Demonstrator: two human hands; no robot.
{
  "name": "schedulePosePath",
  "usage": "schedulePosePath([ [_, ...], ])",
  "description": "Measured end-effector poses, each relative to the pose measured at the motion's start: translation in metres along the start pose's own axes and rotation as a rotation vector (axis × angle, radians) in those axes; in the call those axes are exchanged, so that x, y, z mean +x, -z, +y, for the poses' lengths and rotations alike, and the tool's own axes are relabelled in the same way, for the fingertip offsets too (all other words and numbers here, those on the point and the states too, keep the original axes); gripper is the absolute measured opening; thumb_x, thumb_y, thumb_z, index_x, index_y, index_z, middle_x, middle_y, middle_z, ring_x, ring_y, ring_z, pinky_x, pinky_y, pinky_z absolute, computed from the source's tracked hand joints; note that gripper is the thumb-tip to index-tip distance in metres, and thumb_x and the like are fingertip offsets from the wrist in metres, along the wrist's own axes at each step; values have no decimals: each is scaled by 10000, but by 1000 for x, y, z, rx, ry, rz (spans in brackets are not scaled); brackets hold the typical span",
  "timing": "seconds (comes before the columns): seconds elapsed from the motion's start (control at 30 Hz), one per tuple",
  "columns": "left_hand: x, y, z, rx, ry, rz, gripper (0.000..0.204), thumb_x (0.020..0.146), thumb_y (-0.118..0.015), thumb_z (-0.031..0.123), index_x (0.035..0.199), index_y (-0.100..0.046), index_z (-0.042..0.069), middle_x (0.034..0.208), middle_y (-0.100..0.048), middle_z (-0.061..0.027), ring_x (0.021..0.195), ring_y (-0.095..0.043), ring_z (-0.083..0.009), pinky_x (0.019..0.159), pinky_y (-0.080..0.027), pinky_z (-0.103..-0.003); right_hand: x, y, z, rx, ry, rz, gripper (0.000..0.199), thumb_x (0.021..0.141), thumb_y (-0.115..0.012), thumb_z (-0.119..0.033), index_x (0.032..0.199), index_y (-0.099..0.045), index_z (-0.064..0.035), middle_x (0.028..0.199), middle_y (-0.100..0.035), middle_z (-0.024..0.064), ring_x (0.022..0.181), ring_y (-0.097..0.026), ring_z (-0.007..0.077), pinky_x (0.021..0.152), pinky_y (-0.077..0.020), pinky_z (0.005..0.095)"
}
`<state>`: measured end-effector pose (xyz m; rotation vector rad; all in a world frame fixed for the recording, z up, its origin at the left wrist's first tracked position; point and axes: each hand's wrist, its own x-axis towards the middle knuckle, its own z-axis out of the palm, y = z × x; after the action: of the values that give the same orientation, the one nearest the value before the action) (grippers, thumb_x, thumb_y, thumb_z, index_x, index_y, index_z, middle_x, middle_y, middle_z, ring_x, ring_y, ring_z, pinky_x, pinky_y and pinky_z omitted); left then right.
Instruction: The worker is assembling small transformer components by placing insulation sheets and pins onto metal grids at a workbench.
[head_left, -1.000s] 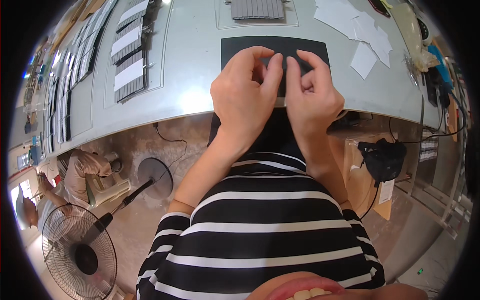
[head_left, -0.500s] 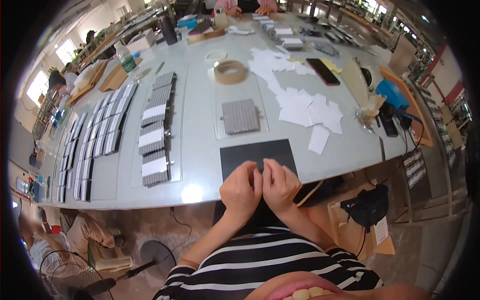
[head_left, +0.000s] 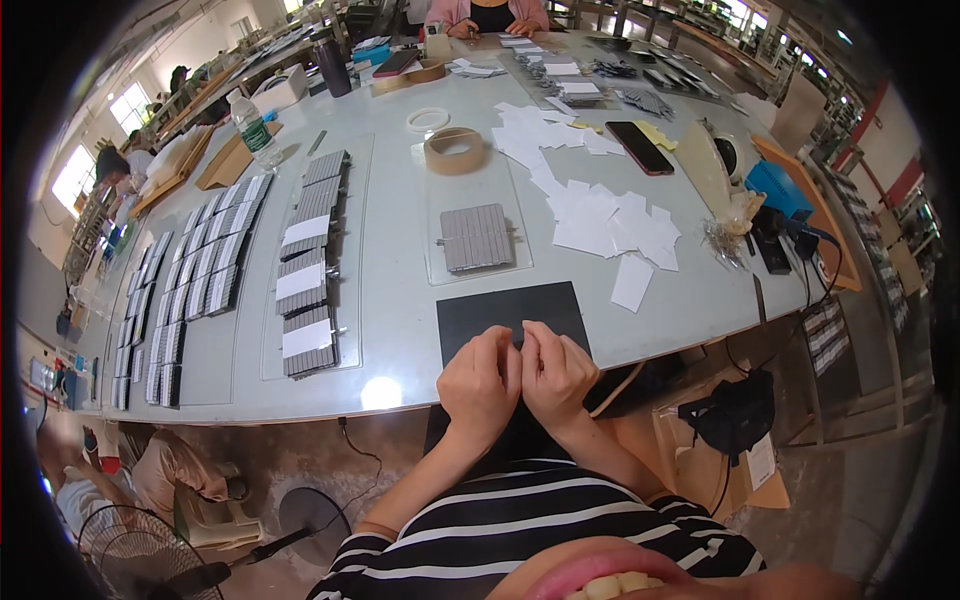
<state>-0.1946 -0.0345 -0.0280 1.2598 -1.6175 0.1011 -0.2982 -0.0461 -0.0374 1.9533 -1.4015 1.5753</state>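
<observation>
Both of my hands are together over the near edge of a black mat (head_left: pixel 508 306), fingers curled and thumbs side by side. My left hand (head_left: pixel 480 385) is closed, and so is my right hand (head_left: pixel 557 377) beside it. Whatever the fingers pinch, if anything, is too small or hidden to name. Just beyond the mat, a block of grey ribbed strips (head_left: pixel 476 238) lies on a clear plate (head_left: pixel 436 270). Farther back on that plate sits a roll of tan tape (head_left: pixel 455 151). Loose white paper slips (head_left: pixel 610 222) are spread to the right of the block.
Left of me are a column of grey strip stacks with white labels (head_left: pixel 305 283) and more labelled stacks (head_left: pixel 215 245). A bottle (head_left: pixel 254 130) and a dark flask (head_left: pixel 331 64) stand behind. A phone (head_left: pixel 640 147) lies right. Across the table sits a person (head_left: pixel 488 18).
The view has shifted slightly. My hands stay together in nearly the same closed pose over the mat, and nothing on the table has visibly been moved.
</observation>
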Motion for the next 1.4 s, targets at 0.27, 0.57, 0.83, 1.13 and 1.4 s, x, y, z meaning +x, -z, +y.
schedulePosePath([
  [0.27, -1, 0, 0, 7, -16, 5, 169, 807, -710, 48, 960, -642, 67, 718, -633, -58, 593, -625, -216, 515, -474, -319, -1, 1, 0, 1, -1, 4, 149, 843, -686, -27, 989, -679, -57, 631, -584, 57, 531, -584, 232, 473, -441, 329],
  [0.57, -2, 1, -1, 5, -27, 18, 161, 813, -713, 41, 961, -657, 69, 715, -645, -66, 588, -629, -210, 518, -477, -312, 0, 3, -3, -10, 4, -15, 164, 845, -677, -23, 1005, -682, -61, 633, -579, 56, 530, -575, 231, 480, -440, 341],
  [0.83, 6, 1, -3, -14, -7, -18, 137, 849, -710, 60, 977, -662, 65, 729, -661, -80, 594, -637, -222, 530, -488, -320, 4, 1, 0, 20, 4, -46, 180, 844, -684, -5, 1018, -696, -50, 675, -632, 81, 529, -591, 251, 479, -434, 349],
  [1.13, 62, 52, -14, -105, 128, -450, 97, 886, -686, 103, 922, -672, 15, 776, -684, -113, 672, -659, -218, 624, -517, -335, 19, 38, 4, 391, -395, -448, 181, 1013, -545, -158, 1024, -682, -40, 604, -579, 52, 514, -570, 132, 517, -448, 296],
  [1.4, 160, 51, -89, 85, 179, -287, 207, 868, -667, 230, 939, -735, 48, 867, -725, -161, 819, -703, -324, 746, -547, -397, 124, -9, 53, 45, 187, -424, 142, 936, -579, -126, 1012, -670, -49, 994, -637, 140, 956, -603, 338, 774, -496, 419],
])
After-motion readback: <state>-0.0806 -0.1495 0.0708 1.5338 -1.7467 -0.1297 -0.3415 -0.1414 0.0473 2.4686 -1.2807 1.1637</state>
